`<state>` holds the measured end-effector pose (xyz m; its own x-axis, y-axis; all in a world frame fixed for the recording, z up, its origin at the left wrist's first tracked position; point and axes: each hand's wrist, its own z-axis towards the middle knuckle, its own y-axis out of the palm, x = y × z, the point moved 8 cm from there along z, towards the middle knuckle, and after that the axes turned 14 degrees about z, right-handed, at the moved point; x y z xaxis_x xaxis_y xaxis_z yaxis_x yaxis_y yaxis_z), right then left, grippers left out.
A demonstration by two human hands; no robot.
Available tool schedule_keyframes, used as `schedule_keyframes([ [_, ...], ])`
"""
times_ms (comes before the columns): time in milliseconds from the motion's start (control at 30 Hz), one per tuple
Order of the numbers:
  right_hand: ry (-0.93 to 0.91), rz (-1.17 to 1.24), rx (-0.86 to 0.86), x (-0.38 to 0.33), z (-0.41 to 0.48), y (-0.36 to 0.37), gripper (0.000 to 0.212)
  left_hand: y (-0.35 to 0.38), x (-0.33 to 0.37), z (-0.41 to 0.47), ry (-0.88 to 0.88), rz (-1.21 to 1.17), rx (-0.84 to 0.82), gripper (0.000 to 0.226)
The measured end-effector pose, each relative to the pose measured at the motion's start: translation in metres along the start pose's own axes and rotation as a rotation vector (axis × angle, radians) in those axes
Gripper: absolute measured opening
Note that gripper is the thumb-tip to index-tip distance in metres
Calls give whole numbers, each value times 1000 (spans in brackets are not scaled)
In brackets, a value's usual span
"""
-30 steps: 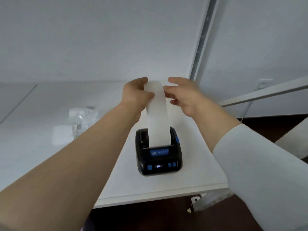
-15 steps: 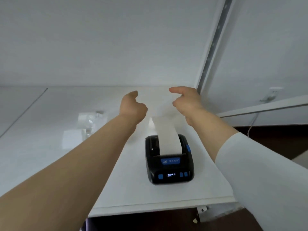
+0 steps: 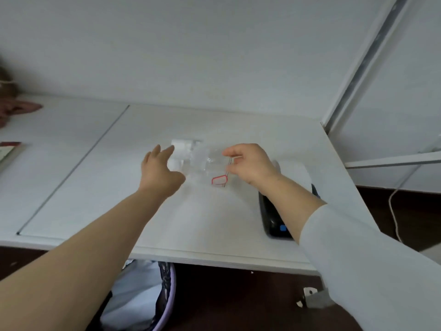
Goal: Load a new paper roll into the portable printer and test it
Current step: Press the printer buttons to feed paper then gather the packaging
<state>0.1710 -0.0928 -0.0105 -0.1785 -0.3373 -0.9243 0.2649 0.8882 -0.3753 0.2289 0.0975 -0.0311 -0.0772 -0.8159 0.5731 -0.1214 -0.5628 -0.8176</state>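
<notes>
Left hand (image 3: 160, 173) spread, fingers extended, hovering over white table (image 3: 100, 187), fingertips at white paper rolls (image 3: 180, 152) in clear crinkled plastic bag with red outline mark (image 3: 210, 167). Right hand (image 3: 249, 164) loosely curled, thumb and forefinger apart beside bag's right edge, gripping nothing. Black portable printer with blue button (image 3: 274, 219) sits near table's front right, mostly hidden behind right forearm; white paper strip (image 3: 296, 169) lies behind it.
</notes>
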Motion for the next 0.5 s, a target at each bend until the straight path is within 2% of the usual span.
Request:
schedule_keyframes([
  [100, 40, -211, -99, 11, 6, 25, 67, 16, -4, 4, 43, 210, -151, 88],
  [167, 93, -233, -94, 21, 9, 34, 71, 22, -8, 10, 66, 284, -202, 94],
  [367, 318, 141, 244, 53, 19, 28, 57, 36, -27, 27, 145, 493, -226, 80],
  [433, 376, 268, 305, 62, 18, 31, 57, 32, -28, 26, 159, 556, -178, 65],
  [467, 377, 361, 333, 63, 17, 32, 52, 30, -27, 25, 162, 567, -149, 55],
  [500, 374, 455, 366, 62, 16, 31, 37, 27, -27, 24, 163, 567, -118, 46],
])
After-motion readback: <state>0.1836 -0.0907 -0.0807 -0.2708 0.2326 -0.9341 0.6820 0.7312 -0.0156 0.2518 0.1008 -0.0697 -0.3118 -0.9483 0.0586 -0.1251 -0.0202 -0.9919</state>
